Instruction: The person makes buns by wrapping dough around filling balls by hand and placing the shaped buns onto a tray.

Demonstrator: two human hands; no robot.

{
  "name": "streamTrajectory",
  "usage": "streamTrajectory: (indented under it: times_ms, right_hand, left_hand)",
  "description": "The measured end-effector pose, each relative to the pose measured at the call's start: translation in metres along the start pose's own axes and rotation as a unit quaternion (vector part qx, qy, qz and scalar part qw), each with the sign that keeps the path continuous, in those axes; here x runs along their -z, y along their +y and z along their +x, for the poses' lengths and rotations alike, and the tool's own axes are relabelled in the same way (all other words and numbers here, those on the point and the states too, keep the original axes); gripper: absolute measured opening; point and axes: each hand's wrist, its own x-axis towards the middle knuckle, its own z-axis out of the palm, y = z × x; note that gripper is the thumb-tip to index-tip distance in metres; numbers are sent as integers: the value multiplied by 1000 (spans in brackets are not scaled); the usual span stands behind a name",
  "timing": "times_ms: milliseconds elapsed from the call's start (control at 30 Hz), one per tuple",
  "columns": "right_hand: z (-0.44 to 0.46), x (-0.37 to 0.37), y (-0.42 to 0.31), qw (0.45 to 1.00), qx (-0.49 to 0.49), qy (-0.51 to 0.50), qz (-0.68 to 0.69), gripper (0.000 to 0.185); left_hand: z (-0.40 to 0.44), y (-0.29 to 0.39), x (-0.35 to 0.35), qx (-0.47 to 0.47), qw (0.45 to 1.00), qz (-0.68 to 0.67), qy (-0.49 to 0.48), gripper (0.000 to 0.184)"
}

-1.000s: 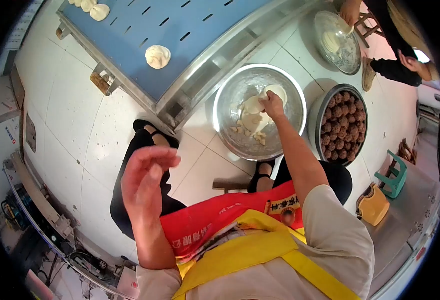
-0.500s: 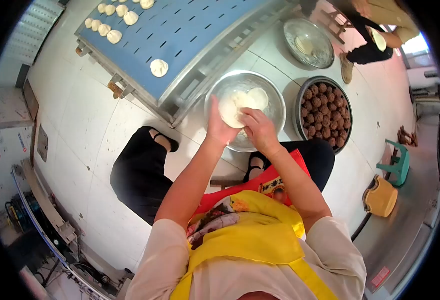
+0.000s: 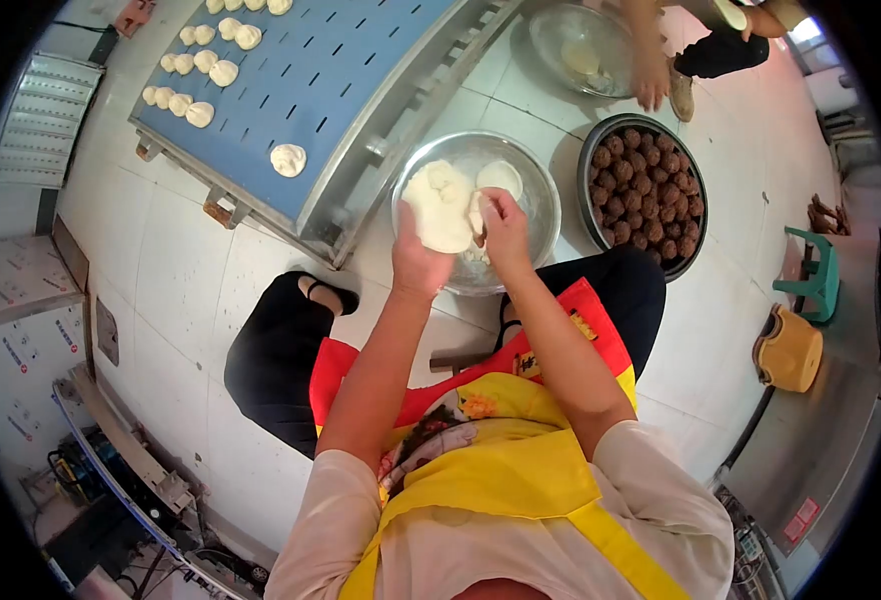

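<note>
A flat round of pale dough (image 3: 441, 206) rests on my left hand (image 3: 420, 262), whose fingers are mostly hidden beneath it. My right hand (image 3: 507, 232) pinches a small piece of dough (image 3: 478, 213) at the right edge of that round. Both hands are over a shiny metal bowl (image 3: 546, 205). Inside the bowl another dough round (image 3: 501, 178) lies behind my right hand, with small dough scraps near the bottom.
A black-rimmed tub (image 3: 591, 205) of brown balls (image 3: 651, 190) stands right of the bowl. Behind it are a second bowl (image 3: 551, 60) and a co-worker's hand (image 3: 649, 75). Shaped dough pieces (image 3: 288, 160) sit on the blue slotted table (image 3: 311, 90). Green (image 3: 819, 275) and yellow stools (image 3: 793, 350) stand right.
My left hand has come from the left to the bowl and now bears the dough round. My right hand has shifted off the round's middle to its right edge. The co-worker's hand reached toward the tub.
</note>
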Motion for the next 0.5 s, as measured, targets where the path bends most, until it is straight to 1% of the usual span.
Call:
streamTrajectory:
  times_ms: [33, 100, 133, 167, 200, 233, 267, 300, 333, 367, 400, 433, 500]
  right_hand:
    - [1, -2, 0, 1000, 14, 8, 1, 40]
    - [2, -13, 2, 999, 43, 27, 3, 40]
    - [4, -20, 5, 990, 97, 67, -78, 41]
    - [9, -27, 10, 970, 149, 107, -157, 42]
    - [14, -33, 15, 940, 200, 145, -236, 43]
    - [18, -36, 20, 931, 210, 173, -242, 42]
    - [23, -34, 24, 942, 190, 165, -220, 41]
    - [26, -33, 26, 953, 169, 156, -198, 40]
    - [30, -32, 27, 962, 149, 146, -176, 39]
    - [34, -31, 29, 976, 105, 133, -139, 38]
    - [37, -29, 29, 986, 58, 121, -101, 36]
    - [43, -26, 30, 992, 13, 107, -63, 34]
    - [61, -21, 36, 993, -26, 115, -28, 40]
  left_hand:
    - [-3, 6, -7, 37, 989, -146, 12, 60]
    - [-6, -2, -1, 52, 995, -69, 40, 59]
    - [-7, -8, 6, 60, 996, -31, 54, 58]
    - [-6, -19, 18, 24, 983, 177, 36, 56]
    - [-6, -20, 16, -15, 926, 376, 36, 54]
    - [-7, -23, 13, -17, 917, 396, 40, 53]
    - [-13, -21, 14, -20, 838, 544, 42, 53]
    - [-19, -10, 2, -21, 735, 676, 46, 53]
    - [-14, -14, 16, -18, 812, 580, 61, 53]
    - [-6, -22, 37, -13, 877, 475, 76, 54]
    - [-3, -19, 36, 21, 980, 182, 80, 55]
    - [0, -14, 33, 46, 985, -128, 110, 55]
    - [-1, 3, 30, 43, 979, -148, 130, 55]
